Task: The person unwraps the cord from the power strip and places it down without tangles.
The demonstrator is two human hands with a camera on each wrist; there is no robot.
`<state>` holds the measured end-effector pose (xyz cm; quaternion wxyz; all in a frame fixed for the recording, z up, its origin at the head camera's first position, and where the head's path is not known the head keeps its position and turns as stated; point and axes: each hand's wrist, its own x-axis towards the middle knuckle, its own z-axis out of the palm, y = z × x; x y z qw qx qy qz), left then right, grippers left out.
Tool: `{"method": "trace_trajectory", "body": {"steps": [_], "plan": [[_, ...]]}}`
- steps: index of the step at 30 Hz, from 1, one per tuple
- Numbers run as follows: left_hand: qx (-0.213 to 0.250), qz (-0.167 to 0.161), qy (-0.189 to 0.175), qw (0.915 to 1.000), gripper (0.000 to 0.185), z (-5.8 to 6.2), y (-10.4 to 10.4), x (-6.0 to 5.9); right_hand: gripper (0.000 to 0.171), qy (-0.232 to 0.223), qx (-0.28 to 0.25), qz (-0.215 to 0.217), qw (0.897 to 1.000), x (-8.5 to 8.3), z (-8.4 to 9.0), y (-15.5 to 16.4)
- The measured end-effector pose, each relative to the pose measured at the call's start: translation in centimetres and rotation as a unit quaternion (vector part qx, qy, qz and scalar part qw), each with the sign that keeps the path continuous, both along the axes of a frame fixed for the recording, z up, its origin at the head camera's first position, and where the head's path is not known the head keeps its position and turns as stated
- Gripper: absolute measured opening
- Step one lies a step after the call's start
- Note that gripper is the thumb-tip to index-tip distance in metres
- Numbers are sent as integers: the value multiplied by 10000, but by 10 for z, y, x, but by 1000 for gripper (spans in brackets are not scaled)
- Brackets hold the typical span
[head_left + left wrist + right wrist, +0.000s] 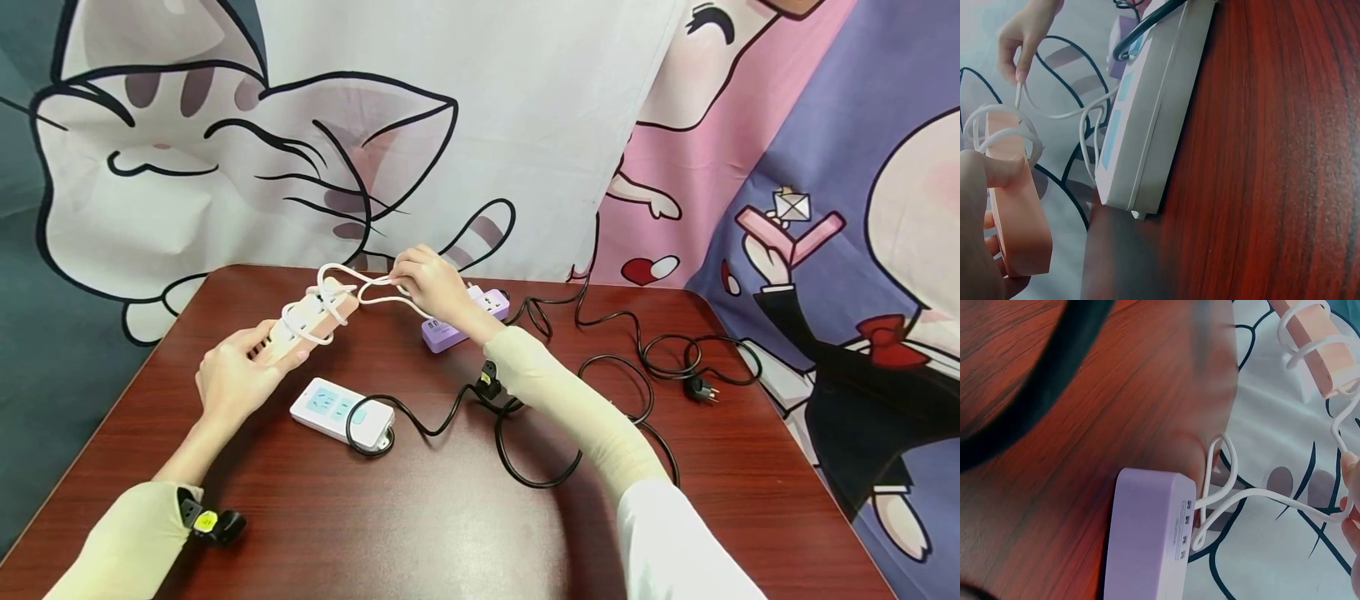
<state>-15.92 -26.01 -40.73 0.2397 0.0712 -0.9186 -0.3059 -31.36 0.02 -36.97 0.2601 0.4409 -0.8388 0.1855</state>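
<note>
My left hand [262, 360] grips one end of a pink and white power strip [309, 323] and holds it above the table. A white cord [373, 289] is looped several times round this strip. My right hand [399, 279] pinches the cord a little to the right of the strip, at about the same height. From there the cord trails down to the end of a purple power strip [459, 323] on the table. In the left wrist view the pink strip [1017, 215] is beside my thumb. In the right wrist view the cord [1260, 499] meets the purple strip [1147, 547].
A white power strip with blue sockets [341, 410] lies on the dark red table [450, 533] near my left hand. Its black cord [525, 475] curls across the middle. More black cord and a plug [701, 387] lie at the right. A cartoon cloth hangs behind.
</note>
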Motion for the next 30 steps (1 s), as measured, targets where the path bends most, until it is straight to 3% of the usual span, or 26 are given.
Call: {"method": "trace_trajectory", "body": {"steps": [14,21,30], "plan": [[119,280,-280,9991,59,-3,-2,3,9,71,74,131,9999,-1,-2,19],[161,422,-360,9983,57,-6,-6,5,6,-290,348,291,9986,-3,-5,27],[227,431,-334,9983,58,-2,-6,7,7,-708,934,89,9931,-10,-14,28]]}}
